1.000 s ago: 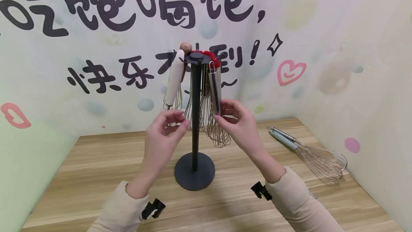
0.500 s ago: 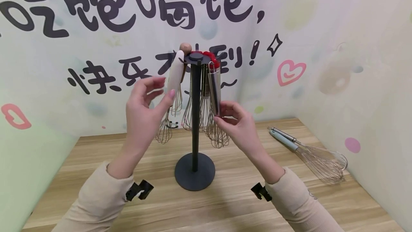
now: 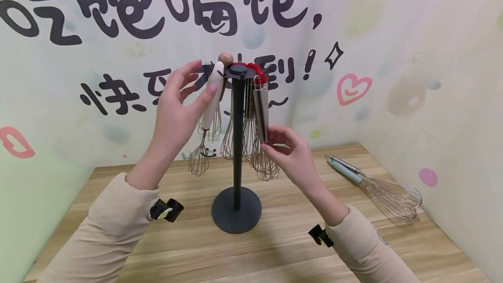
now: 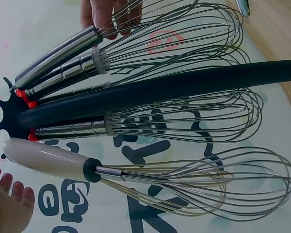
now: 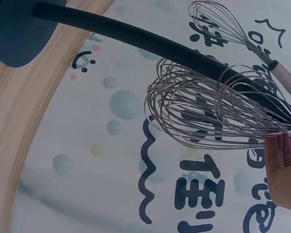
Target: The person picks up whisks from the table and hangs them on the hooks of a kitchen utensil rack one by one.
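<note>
A black rotating-style stand point(image 3: 237, 165) holds several whisks hanging from its hooked top. My right hand point(image 3: 292, 154) pinches the lower end of the silver handle of a metal whisk point(image 3: 260, 110) on the stand's right side, thumb in front and fingers behind. On the left side hangs a whisk with a white handle point(image 3: 214, 104). My left hand point(image 3: 177, 108) is beside that handle with fingers loosely bent and spread, the thumb overlapping it in the head view. In the left wrist view a gap shows between the left hand point(image 4: 9, 201) and the white handle point(image 4: 48, 158).
Behind the white one hangs a whisk with a round wooden handle end point(image 3: 225, 59). Whisks with red loops point(image 3: 259, 71) hang at the back right. A blue-handled whisk point(image 3: 346, 170) and a metal one lie on the wooden table point(image 3: 157, 248) at right. A printed wall stands behind.
My left hand has risen from beside the pole, out to the left and up along the white handle. The right hand stays at the silver whisk, and the whisks hang in place.
</note>
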`<state>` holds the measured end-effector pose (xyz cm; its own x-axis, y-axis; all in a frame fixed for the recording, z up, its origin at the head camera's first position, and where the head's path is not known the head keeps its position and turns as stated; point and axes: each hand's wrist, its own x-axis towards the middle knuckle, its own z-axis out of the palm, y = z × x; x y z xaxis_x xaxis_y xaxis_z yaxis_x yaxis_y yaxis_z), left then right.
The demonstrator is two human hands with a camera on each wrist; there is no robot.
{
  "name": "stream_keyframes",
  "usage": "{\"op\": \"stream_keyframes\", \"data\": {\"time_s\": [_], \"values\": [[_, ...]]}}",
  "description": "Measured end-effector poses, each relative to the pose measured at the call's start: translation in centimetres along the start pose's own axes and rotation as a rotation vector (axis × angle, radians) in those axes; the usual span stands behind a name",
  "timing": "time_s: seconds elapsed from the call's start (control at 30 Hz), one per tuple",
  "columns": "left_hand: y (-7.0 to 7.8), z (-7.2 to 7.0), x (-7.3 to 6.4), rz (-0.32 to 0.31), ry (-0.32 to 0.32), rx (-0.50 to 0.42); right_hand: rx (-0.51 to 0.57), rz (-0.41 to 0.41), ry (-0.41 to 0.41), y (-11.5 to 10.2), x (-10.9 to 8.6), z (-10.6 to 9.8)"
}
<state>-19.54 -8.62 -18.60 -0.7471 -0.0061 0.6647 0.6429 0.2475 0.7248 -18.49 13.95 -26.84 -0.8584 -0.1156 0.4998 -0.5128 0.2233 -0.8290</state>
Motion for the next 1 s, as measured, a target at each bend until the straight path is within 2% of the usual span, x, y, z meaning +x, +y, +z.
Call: {"op": "stream_keyframes", "data": {"time_s": [0.3,0.73,1.0], "values": [[0.1,0.6,0.5,-0.015,-0.037,-0.009,-0.041,0.019,0.101,1.4,0.0,-1.3],[0.2,1.1,1.4,-0.027,-0.081,-0.064,-0.216,0.13,0.177,6.0,1.3,-6.8],[0.2,1.3,1.6,-0.04,-0.064,-0.064,-0.286,0.209,0.253,9.2,1.6,-10.0]]}}
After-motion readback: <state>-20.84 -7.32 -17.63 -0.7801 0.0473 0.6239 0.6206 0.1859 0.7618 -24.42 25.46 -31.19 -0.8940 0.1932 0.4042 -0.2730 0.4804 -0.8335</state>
